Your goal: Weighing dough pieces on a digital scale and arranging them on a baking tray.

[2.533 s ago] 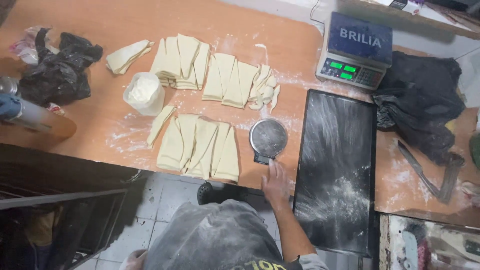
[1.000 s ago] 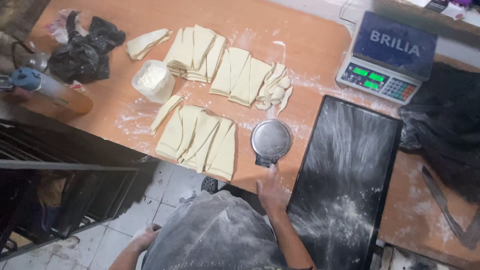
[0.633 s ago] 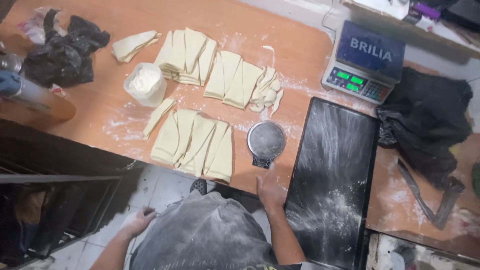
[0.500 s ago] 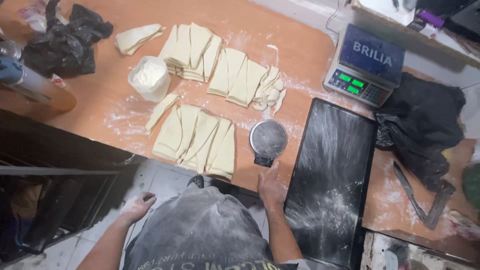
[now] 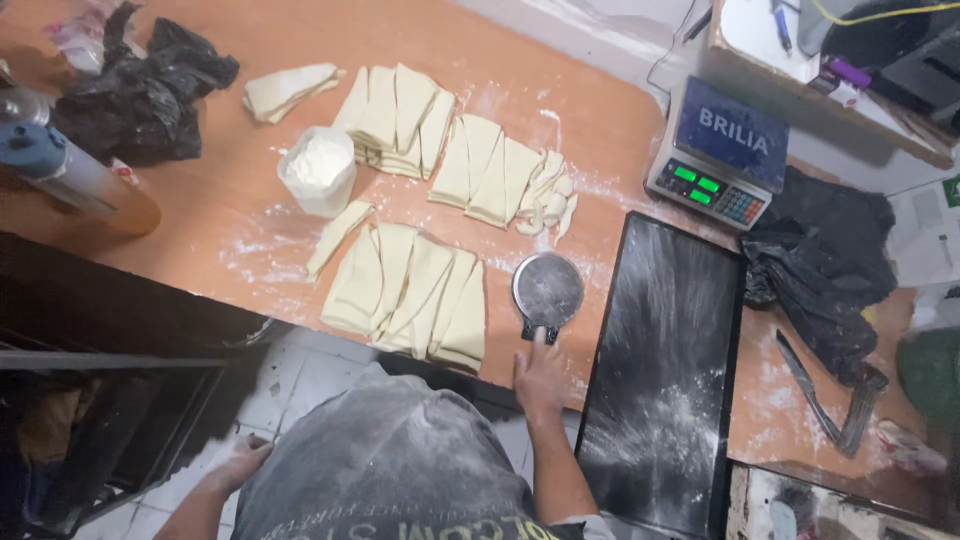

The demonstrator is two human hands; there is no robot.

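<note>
My right hand (image 5: pixel 540 375) lies flat on the front edge of the wooden table (image 5: pixel 200 215), fingertips just below the black handle of a round metal cutter (image 5: pixel 547 290); it grips nothing. My left hand (image 5: pixel 240 462) hangs beside my grey shirt, below the table, holding nothing, fingers loosely apart. Left of the cutter lies a fanned row of triangular dough pieces (image 5: pixel 410 295). Two more overlapping rows of dough triangles (image 5: pixel 395 115) lie farther back, with thin dough scraps (image 5: pixel 550 200) at their right end.
A white cup of flour (image 5: pixel 318 170) stands between the dough rows. A long black floured tray (image 5: pixel 660 370) lies right of my hand, a digital scale (image 5: pixel 718 155) behind it. Black plastic bags (image 5: pixel 140 90) lie far left and right (image 5: pixel 820 270). A bottle (image 5: pixel 80 180) lies left.
My left hand has come into view at the lower left, hanging by my side. My right hand stays at the table edge near the cutter; only the view shifts.
</note>
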